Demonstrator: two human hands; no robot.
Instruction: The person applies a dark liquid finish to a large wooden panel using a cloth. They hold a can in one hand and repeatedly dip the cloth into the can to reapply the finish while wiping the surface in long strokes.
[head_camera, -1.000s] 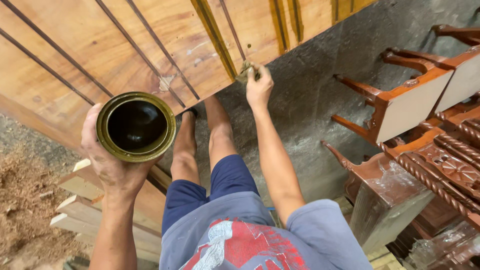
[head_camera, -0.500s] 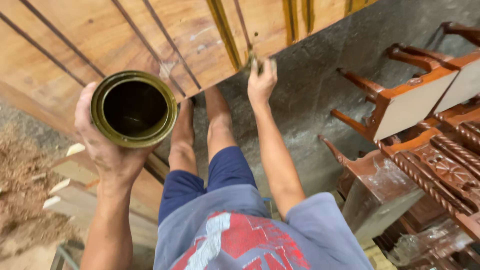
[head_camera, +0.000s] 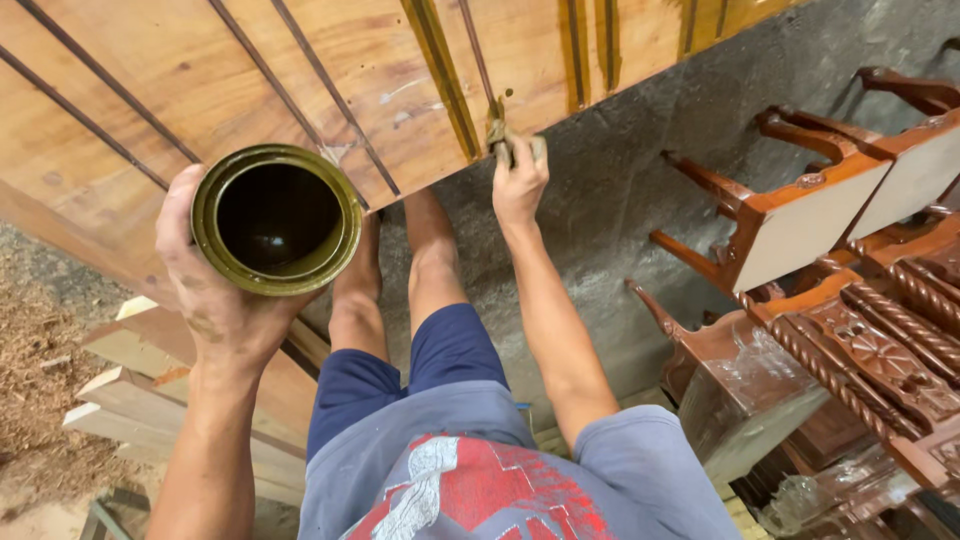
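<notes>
My left hand (head_camera: 215, 290) grips an open round tin (head_camera: 276, 218) with an olive-green rim and dark liquid inside, held up at the left. My right hand (head_camera: 518, 178) reaches forward and holds a small brush (head_camera: 497, 128) against the lower edge of a large grooved wooden panel (head_camera: 300, 80). The brush tip sits in one of the panel's grooves, next to grooves coated in yellowish-brown finish. My bare legs show below the panel's edge.
Reddish-brown carved chairs (head_camera: 800, 220) and furniture parts (head_camera: 880, 350) are stacked on the right. Pale wooden planks (head_camera: 130, 400) and sawdust (head_camera: 35, 350) lie at the left. Grey concrete floor (head_camera: 620, 200) runs between them.
The view has shifted a little. My right hand with the brush has slid slightly along the panel's lower edge. The tin stays held up in my left hand.
</notes>
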